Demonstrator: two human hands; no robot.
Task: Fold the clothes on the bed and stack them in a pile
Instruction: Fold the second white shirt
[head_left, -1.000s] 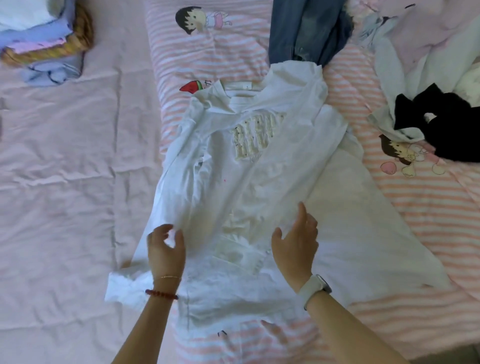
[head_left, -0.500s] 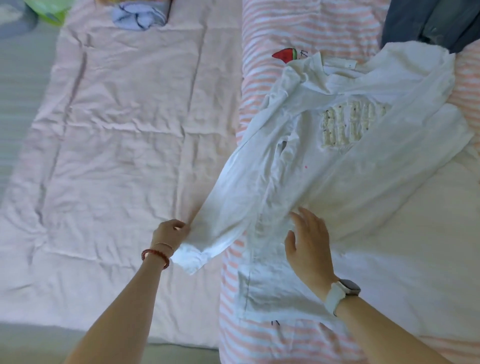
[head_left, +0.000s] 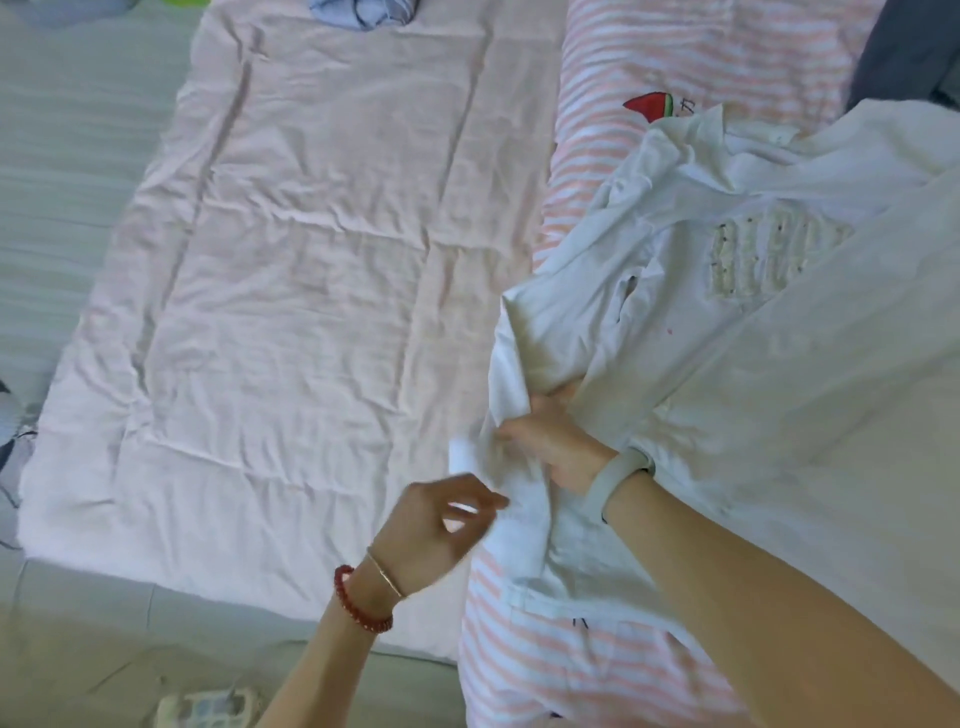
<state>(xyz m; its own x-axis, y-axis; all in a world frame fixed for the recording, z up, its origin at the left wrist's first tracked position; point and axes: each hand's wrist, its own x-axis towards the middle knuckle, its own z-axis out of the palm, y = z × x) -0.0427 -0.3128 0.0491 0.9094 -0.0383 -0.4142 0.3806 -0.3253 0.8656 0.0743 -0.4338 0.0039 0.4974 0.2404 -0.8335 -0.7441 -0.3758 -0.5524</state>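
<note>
now the step in hand looks like folding the left sleeve of the white shirt (head_left: 779, 332) in over its body. the shirt lies on the striped cover (head_left: 561, 670), and i take the shirt as my landmark. far to the left of the shirt, the plain pink sheet (head_left: 311, 291) is wrinkled and free, and at its far edge, up and left of the shirt, sits a small blue garment (head_left: 363, 13), maybe part of the pile, though i cannot tell.

just at the left lower corner of the shirt, the left hand (head_left: 436, 525) hovers at the sleeve cuff (head_left: 519, 519). its fingers are loosely curled and a little apart, the tips touching or almost touching the cloth; a firm pinch i cannot confirm. to the right of it, the right hand (head_left: 556, 447) is pushed into the sleeve fold, fingers closed on the bunched fabric, partly hidden by it.

to do this well, i think the right hand should keep the fold line pressed down on the shirt, while the left takes the cuff properly and brings it across flat. the cloth is soft and thin, so it will wrinkle easily; smoothing after the fold is wise.
</note>
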